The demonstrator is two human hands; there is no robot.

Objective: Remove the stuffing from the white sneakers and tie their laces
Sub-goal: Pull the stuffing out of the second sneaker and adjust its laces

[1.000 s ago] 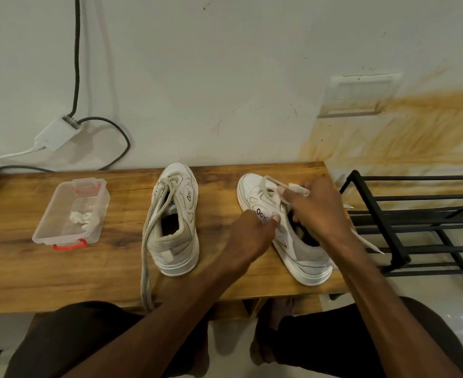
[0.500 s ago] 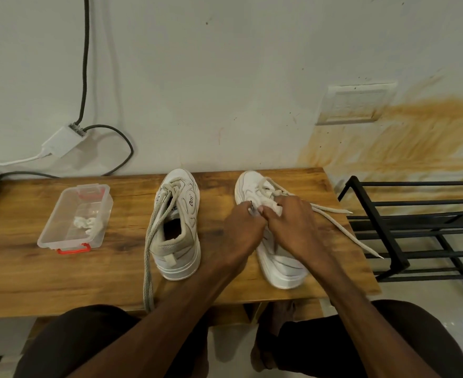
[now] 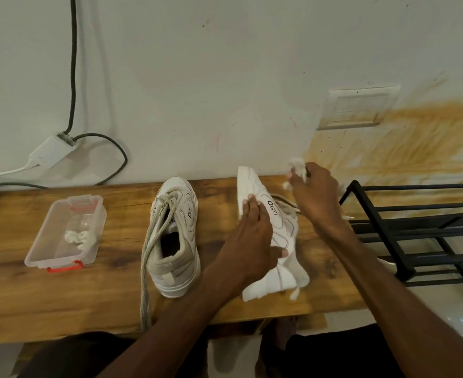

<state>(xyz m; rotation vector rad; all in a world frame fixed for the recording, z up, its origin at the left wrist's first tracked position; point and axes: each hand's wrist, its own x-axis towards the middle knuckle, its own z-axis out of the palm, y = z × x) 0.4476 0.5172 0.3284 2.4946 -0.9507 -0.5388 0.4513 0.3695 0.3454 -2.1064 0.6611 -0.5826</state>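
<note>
Two white sneakers lie on a wooden bench (image 3: 12,296). The left sneaker (image 3: 174,236) stands upright with its laces untied, and one lace hangs over the front edge. The right sneaker (image 3: 275,236) is tipped onto its side, sole toward the left. My left hand (image 3: 248,236) grips it across the side. My right hand (image 3: 313,190) is raised above the sneaker's toe end and pinches a crumpled wad of white stuffing (image 3: 296,167). The right sneaker's loose laces (image 3: 285,203) trail out under my right wrist.
A clear plastic box (image 3: 44,249) with red clasps sits at the bench's left, with white stuffing (image 3: 79,238) inside. A black metal rack (image 3: 416,236) stands right of the bench. Cables and an adapter (image 3: 51,151) hang on the wall behind.
The right sneaker has been tipped from upright onto its side. My right hand has lifted up and to the right with a wad of stuffing; my left hand now clasps the sneaker.
</note>
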